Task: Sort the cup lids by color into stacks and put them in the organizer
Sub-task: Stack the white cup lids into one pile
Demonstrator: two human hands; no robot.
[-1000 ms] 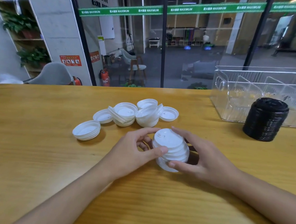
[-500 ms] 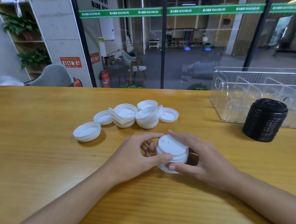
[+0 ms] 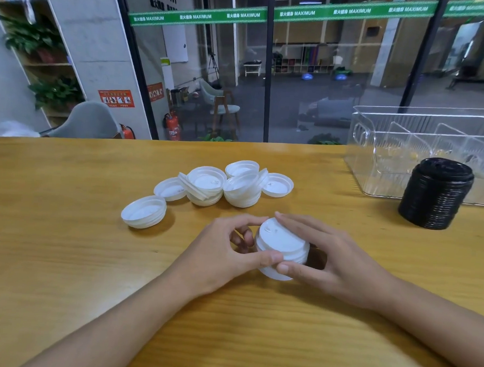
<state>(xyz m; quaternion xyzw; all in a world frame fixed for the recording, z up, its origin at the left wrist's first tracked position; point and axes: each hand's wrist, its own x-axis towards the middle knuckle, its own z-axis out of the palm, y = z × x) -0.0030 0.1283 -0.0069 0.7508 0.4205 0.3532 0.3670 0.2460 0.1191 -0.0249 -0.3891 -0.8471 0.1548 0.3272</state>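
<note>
A short stack of white lids (image 3: 284, 246) stands on the wooden table (image 3: 63, 258) in front of me. My left hand (image 3: 226, 252) grips its left side with thumb and curled fingers, and my right hand (image 3: 329, 258) grips its right side. Behind it lie several loose white lids (image 3: 215, 184), most upside down, with one small pile (image 3: 144, 212) off to the left. A tall stack of black lids (image 3: 436, 193) stands at the right, just in front of the clear plastic organizer (image 3: 377, 151) with its dividers.
The table's far edge runs along a glass wall. The organizer sits at the back right corner. A grey chair back (image 3: 84, 121) shows beyond the table at the left.
Both hands have pressed the white stack down and together; it now looks shorter and sits lower on the table. The other lids have not moved.
</note>
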